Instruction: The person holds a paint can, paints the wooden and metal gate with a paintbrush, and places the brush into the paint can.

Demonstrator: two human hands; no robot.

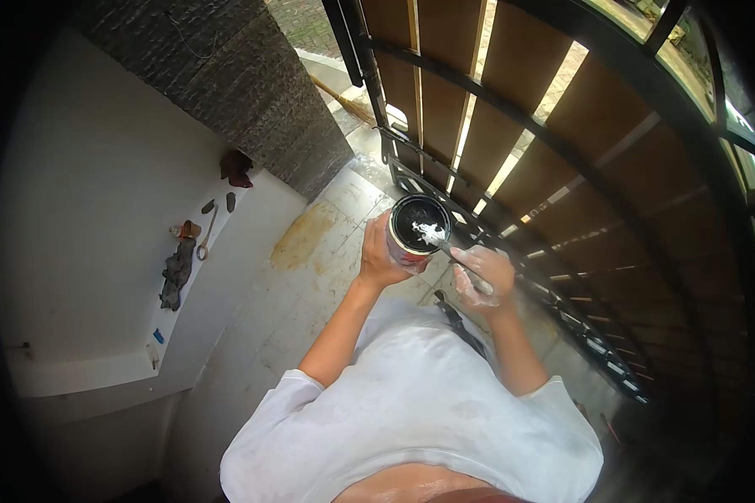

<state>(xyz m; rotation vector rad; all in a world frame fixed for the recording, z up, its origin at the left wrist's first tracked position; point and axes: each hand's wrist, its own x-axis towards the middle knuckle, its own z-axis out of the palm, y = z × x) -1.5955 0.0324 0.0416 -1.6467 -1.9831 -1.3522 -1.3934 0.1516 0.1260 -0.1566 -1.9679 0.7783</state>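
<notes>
A round paint can (408,251) with a black inside is held up in front of my chest. My left hand (382,254) is wrapped round its left side and underside. My right hand (488,278), smeared with white, is closed on the handle of a brush (476,280). The brush's tip reaches over the can's right rim, and thick white paint (429,232) covers it there. The exact shape of the tip is hidden by the paint.
Dark gate with brown panels (520,109) stands at the right. On the left, a white ledge (195,298) holds a grey cloth (176,274), a tape roll (202,251) and a dark red cloth (236,168). A broom (354,107) lies beyond the stained tiled floor (310,277).
</notes>
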